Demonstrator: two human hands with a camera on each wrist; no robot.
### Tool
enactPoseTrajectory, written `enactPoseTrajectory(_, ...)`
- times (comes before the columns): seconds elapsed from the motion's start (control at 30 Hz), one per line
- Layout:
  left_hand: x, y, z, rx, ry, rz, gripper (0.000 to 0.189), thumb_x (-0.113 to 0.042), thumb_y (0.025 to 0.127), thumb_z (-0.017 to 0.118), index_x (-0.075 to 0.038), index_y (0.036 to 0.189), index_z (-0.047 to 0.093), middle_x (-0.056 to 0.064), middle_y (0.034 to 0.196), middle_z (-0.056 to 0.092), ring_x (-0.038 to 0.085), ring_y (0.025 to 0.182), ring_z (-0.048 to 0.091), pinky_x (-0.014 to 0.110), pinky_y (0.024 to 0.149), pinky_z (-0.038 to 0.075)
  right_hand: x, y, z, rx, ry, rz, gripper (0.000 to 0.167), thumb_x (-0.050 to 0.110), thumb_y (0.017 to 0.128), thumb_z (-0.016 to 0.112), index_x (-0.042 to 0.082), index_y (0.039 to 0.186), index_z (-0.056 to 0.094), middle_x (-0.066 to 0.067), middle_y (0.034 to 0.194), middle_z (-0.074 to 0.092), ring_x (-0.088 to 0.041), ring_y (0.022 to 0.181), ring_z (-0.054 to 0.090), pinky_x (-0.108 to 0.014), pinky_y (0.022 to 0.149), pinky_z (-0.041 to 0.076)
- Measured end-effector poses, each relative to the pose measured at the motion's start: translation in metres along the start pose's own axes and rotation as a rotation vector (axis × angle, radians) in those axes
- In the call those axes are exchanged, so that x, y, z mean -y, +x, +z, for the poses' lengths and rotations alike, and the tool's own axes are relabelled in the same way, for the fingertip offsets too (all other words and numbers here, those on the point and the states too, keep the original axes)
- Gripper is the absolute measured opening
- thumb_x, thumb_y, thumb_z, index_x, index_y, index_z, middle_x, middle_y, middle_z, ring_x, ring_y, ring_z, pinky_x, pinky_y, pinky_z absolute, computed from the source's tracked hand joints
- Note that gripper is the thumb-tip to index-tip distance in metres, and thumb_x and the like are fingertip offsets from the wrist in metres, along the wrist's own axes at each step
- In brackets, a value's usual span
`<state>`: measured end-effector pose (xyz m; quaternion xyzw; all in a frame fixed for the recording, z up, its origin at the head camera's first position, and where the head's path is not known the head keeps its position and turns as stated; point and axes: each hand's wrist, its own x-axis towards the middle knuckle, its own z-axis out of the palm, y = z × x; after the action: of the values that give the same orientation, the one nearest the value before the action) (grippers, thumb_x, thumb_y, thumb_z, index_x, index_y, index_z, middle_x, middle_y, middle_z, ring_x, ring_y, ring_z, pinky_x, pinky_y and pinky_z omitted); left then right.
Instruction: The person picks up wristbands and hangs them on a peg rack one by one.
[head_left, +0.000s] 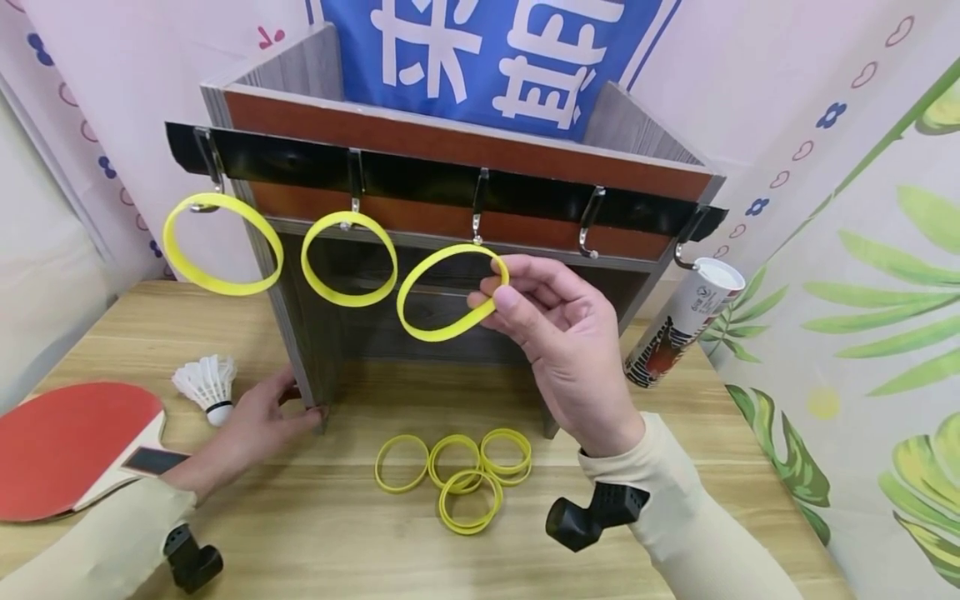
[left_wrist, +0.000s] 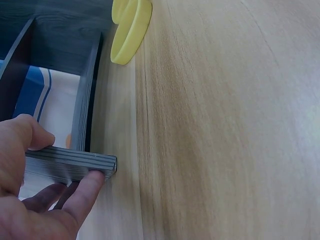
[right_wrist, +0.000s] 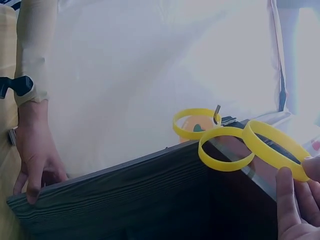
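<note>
My right hand (head_left: pixel 573 342) pinches a yellow wristband (head_left: pixel 431 337) between thumb and fingers, its upper edge just below the tip of the third hook (head_left: pixel 478 208). Whether band and hook touch, I cannot tell. Two more yellow wristbands hang from the first hook (head_left: pixel 212 158) and second hook (head_left: pixel 356 179). Low on the left, my left hand (head_left: pixel 258 421) grips the edge of the grey wooden shelf's side panel (left_wrist: pixel 75 162), thumb on one face and fingers on the other. Several yellow wristbands (head_left: pixel 401 490) lie on the table before the shelf, some overlapping.
A black hook rail (head_left: pixel 427 179) spans the shelf front; its fourth hook (head_left: pixel 590 221) and fifth hook (head_left: pixel 684 242) carry nothing. Left on the table (head_left: pixel 337 550) lie a red table tennis bat (head_left: pixel 75 442) and a shuttlecock (head_left: pixel 206 387). A printed tube (head_left: pixel 682 321) stands right of the shelf.
</note>
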<state>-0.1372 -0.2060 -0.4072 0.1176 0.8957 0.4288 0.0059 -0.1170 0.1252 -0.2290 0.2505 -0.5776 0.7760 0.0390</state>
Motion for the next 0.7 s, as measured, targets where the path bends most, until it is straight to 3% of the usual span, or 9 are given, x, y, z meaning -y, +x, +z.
enactPoseTrajectory(0.43, 0.0013, -0.0004, 0.0008, 0.01, -0.009, -0.008, 0.069, -0.013, 0.099, 0.071, 0.0, 0.158, 0.038, 0.033, 0.149, 0.054, 0.049, 0.128, 0.059, 0.059, 0.096, 0.052, 0.0026, 0.0028, 0.0036, -0.035, 0.002, -0.079, 0.026, -0.007, 0.101, 0.057, 0.004, 0.122, 0.069, -0.003, 0.105, 0.074, -0.016, 0.097, 0.077, -0.032, 0.091, 0.061)
enactPoseTrajectory(0.53, 0.0016, -0.0005, 0.0009, 0.008, -0.002, -0.008, 0.069, -0.014, 0.098, 0.071, 0.0, 0.158, 0.039, 0.032, 0.149, 0.055, 0.048, 0.128, 0.059, 0.057, 0.095, 0.053, 0.0012, 0.0043, 0.0052, -0.075, 0.005, -0.082, 0.027, -0.01, 0.1, 0.056, 0.002, 0.12, 0.069, -0.004, 0.104, 0.074, -0.015, 0.097, 0.076, -0.031, 0.091, 0.061)
enactPoseTrajectory(0.7, 0.0016, -0.0006, 0.0005, 0.002, 0.012, -0.013, 0.068, -0.015, 0.098, 0.072, 0.0, 0.157, 0.041, 0.032, 0.147, 0.057, 0.047, 0.127, 0.061, 0.042, 0.091, 0.054, -0.0042, 0.0073, 0.0063, -0.13, -0.012, -0.076, 0.024, -0.011, 0.099, 0.058, 0.002, 0.117, 0.068, -0.003, 0.102, 0.074, -0.013, 0.095, 0.075, -0.028, 0.089, 0.061)
